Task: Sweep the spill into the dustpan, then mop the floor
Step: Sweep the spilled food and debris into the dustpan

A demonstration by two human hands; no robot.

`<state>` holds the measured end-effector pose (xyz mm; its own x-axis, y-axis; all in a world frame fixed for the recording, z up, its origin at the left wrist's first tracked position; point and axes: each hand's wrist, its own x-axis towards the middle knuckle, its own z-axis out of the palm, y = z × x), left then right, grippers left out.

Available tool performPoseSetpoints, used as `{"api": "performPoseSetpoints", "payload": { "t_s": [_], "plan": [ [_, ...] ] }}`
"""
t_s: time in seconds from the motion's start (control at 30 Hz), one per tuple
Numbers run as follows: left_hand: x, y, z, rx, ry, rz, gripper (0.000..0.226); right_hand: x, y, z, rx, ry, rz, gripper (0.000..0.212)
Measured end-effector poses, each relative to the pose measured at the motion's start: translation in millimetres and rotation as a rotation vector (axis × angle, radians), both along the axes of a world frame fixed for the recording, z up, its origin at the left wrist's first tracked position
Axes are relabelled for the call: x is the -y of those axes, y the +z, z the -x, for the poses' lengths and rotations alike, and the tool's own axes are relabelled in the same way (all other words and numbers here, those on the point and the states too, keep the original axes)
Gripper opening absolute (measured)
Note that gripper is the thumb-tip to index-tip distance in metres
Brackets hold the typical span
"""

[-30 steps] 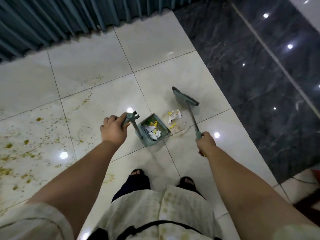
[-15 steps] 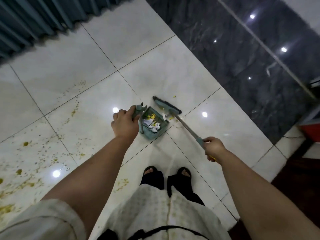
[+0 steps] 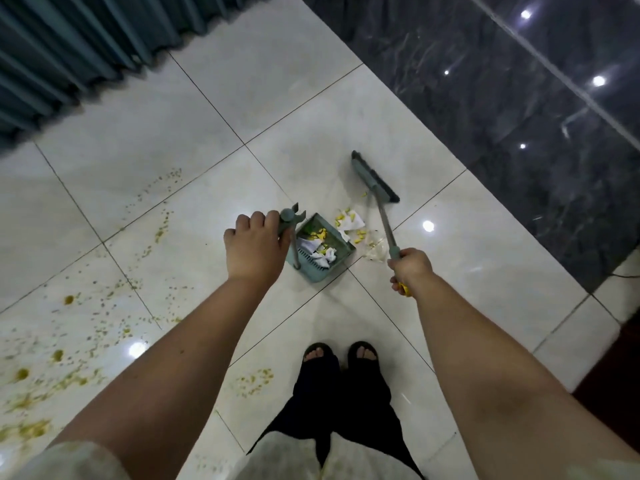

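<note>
My left hand (image 3: 254,245) grips the upright handle of a grey-green dustpan (image 3: 341,263) that stands on the white tiles and holds crumpled white paper and yellow bits. My right hand (image 3: 410,268) grips the handle of a grey-green broom (image 3: 374,180). Its head is lifted back, beyond and to the right of the pan's mouth. Between the broom head and the pan lies a small pile of white paper and yellow scraps (image 3: 351,223). A yellow-green spill (image 3: 69,334) speckles the tiles at the left.
A pleated teal curtain (image 3: 86,46) hangs along the top left. Dark glossy marble floor (image 3: 519,116) runs on the right. My two feet in black sandals (image 3: 339,355) stand below the pan. Another small yellow patch (image 3: 256,379) lies beside my left foot.
The broom head has swung back away from the dustpan's mouth to the upper right. A pile of paper and yellow scraps now shows in front of the pan. The left hand keeps its hold.
</note>
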<state>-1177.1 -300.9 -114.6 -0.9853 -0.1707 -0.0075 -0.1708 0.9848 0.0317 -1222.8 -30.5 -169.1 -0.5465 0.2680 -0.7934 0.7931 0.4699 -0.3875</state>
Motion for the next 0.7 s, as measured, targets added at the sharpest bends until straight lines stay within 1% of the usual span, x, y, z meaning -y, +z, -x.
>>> {"api": "performPoseSetpoints", "payload": {
  "t_s": [0.07, 0.13, 0.27, 0.37, 0.43, 0.53, 0.63, 0.7],
  "plan": [
    [1.3, -7.8, -3.8, -0.077, -0.014, -0.036, 0.029, 2.6, -12.1, -21.9, 0.012, 0.061, -0.043, 0.021],
    [1.3, -7.5, -4.9, -0.093, 0.007, -0.085, 0.031, 2.6, -6.5, -51.0, 0.064, 0.072, -0.027, 0.020],
    [-0.7, -1.8, -2.4, -0.100, 0.040, -0.174, 0.034, -23.3, 43.3, -77.3, 0.170, 0.016, 0.113, 0.020],
    [0.4, -0.7, -0.3, -0.098, 0.016, -0.166, 0.033, -52.5, 85.0, -72.7, 0.147, -0.044, 0.152, 0.019],
    [0.8, 0.3, 0.3, -0.104, 0.009, -0.153, 0.032, -58.5, 99.2, -67.1, 0.115, -0.042, 0.146, 0.016],
    [0.0, -1.5, 0.4, -0.127, 0.004, -0.135, 0.031, -47.6, 94.5, -49.1, 0.055, -0.026, 0.131, 0.017],
    [1.4, -6.5, 2.1, -0.176, -0.009, -0.091, 0.032, -26.7, 67.8, -26.8, 0.017, -0.037, 0.123, 0.022],
    [2.7, -9.5, 3.5, -0.200, -0.020, -0.068, 0.035, -11.0, 47.3, -17.3, -0.016, 0.014, 0.081, 0.019]
  ]
}}
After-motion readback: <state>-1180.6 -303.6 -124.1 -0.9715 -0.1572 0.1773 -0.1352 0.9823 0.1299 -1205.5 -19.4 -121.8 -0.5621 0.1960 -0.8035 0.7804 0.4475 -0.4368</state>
